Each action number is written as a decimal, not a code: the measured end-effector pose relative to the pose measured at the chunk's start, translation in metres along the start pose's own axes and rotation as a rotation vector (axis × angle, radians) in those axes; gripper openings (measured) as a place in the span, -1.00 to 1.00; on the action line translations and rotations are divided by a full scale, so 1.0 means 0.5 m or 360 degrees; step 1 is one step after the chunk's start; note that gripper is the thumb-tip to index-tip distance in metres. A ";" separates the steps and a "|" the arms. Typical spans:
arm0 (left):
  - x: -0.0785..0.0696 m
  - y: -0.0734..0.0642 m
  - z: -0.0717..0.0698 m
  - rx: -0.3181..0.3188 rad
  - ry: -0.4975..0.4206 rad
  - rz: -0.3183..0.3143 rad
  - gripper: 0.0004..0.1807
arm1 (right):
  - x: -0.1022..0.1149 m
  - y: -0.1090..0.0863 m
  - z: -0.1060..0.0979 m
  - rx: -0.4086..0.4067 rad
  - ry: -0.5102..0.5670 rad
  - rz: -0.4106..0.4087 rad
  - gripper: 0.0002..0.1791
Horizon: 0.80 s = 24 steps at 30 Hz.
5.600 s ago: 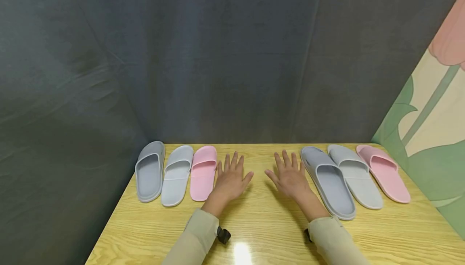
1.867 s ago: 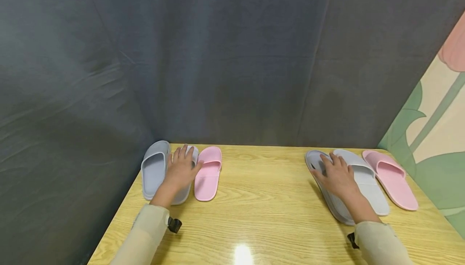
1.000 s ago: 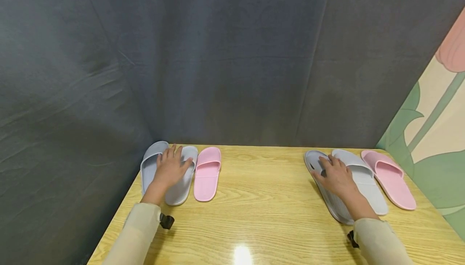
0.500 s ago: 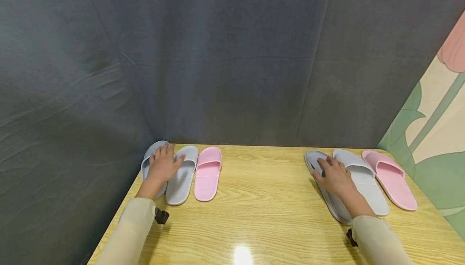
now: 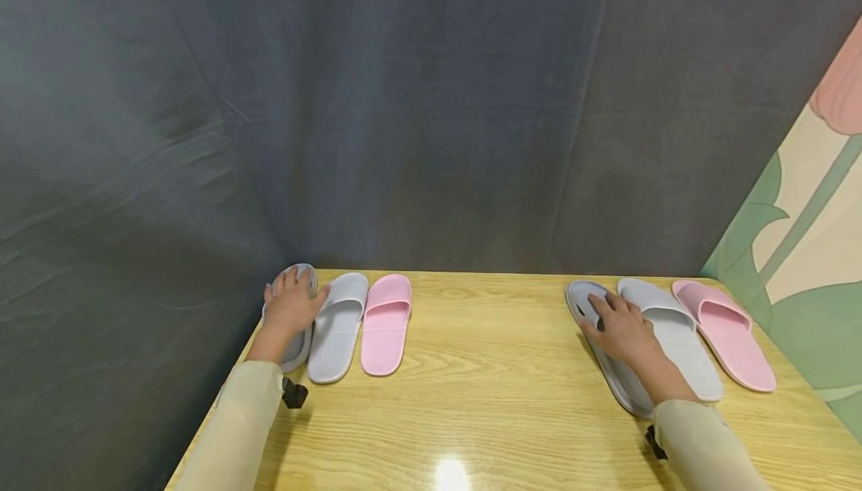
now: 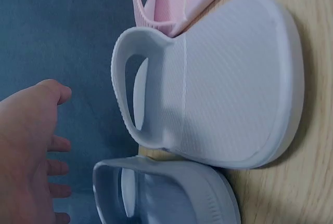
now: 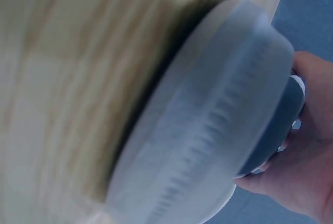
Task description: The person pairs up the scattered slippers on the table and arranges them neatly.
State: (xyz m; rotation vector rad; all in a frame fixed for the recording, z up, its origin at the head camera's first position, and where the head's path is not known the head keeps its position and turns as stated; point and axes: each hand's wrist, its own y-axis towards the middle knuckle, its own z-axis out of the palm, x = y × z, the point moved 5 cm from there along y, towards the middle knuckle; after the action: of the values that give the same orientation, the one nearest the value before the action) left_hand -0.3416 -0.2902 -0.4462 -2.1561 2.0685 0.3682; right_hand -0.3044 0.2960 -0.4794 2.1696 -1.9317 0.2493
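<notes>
Two blue-grey slippers lie on the wooden table, one at each inner or outer end of a row. My left hand (image 5: 288,304) is spread above the far-left blue-grey slipper (image 5: 296,352), covering much of its strap in the head view. The left wrist view shows those fingers apart from the slippers, with nothing held. Over on the right side, my right hand (image 5: 622,330) grips the strap area of the inner blue-grey slipper (image 5: 631,394). That slipper fills the blurred right wrist view, fingers (image 7: 309,70) around its raised front.
Beside my left hand lie a light grey slipper (image 5: 333,345) and a pink slipper (image 5: 384,345). Another light grey slipper (image 5: 690,360) and pink slipper (image 5: 734,345) lie right of my right hand. A dark curtain (image 5: 431,117) stands behind the table (image 5: 485,364).
Both hands have left the table's middle. My left hand has moved left from over the light grey slipper to the blue-grey one. My right hand has stayed at its slipper lately.
</notes>
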 end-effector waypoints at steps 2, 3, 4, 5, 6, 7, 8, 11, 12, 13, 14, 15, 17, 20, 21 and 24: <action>0.007 0.003 0.002 0.0009 0.0000 -0.0015 -0.15 | 0.000 -0.001 0.000 0.0010 -0.0012 0.0006 -0.28; 0.010 0.005 0.002 0.0008 -0.0005 -0.0024 -0.15 | 0.001 -0.002 0.000 0.0015 -0.0018 0.0009 -0.28; 0.014 0.007 0.002 0.0010 -0.0006 -0.0033 -0.16 | 0.002 -0.002 0.000 0.0022 -0.0021 0.0012 -0.29; 0.018 0.009 0.002 0.0016 -0.0008 -0.0044 -0.15 | 0.002 -0.002 0.000 0.0028 -0.0027 0.0014 -0.29; 0.021 0.011 0.001 0.0018 -0.0015 -0.0053 -0.16 | 0.003 -0.001 0.000 0.0034 -0.0032 0.0017 -0.30; 0.025 0.013 0.001 0.0023 -0.0024 -0.0063 -0.16 | 0.004 0.000 0.000 0.0040 -0.0035 0.0020 -0.30; 0.028 0.014 0.000 0.0028 -0.0028 -0.0075 -0.17 | 0.005 0.000 0.000 0.0050 -0.0042 0.0025 -0.31; 0.034 0.017 -0.001 0.0050 -0.0053 -0.0103 -0.18 | 0.006 0.003 0.000 0.0068 -0.0042 0.0033 -0.31; 0.036 0.017 -0.001 0.0057 -0.0062 -0.0111 -0.18 | 0.006 0.003 -0.001 0.0077 -0.0038 0.0037 -0.31; 0.039 0.018 -0.001 0.0064 -0.0063 -0.0120 -0.19 | 0.007 0.003 -0.001 0.0087 -0.0034 0.0042 -0.31; 0.041 0.019 0.000 0.0069 -0.0064 -0.0128 -0.19 | 0.007 0.003 -0.001 0.0093 -0.0030 0.0046 -0.30; 0.045 0.020 0.002 0.0072 -0.0067 -0.0134 -0.19 | 0.007 0.003 0.000 0.0099 -0.0023 0.0047 -0.31; 0.052 0.021 0.006 0.0071 -0.0068 -0.0143 -0.19 | 0.007 0.003 0.001 0.0101 -0.0016 0.0051 -0.30; 0.059 0.024 0.013 0.0062 -0.0076 -0.0152 -0.19 | 0.008 0.002 0.001 0.0090 -0.0014 0.0057 -0.30; 0.059 0.025 0.014 0.0060 -0.0077 -0.0155 -0.18 | 0.007 0.002 0.000 0.0086 -0.0013 0.0057 -0.30; 0.059 0.028 0.018 0.0062 -0.0081 -0.0169 -0.17 | 0.005 0.000 -0.004 0.0097 -0.0010 0.0072 -0.29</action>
State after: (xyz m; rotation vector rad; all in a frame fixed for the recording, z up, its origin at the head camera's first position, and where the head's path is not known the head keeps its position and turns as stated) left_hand -0.3555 -0.3169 -0.4615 -2.1991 1.9094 0.3633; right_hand -0.3043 0.2940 -0.4769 2.1683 -2.0034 0.3135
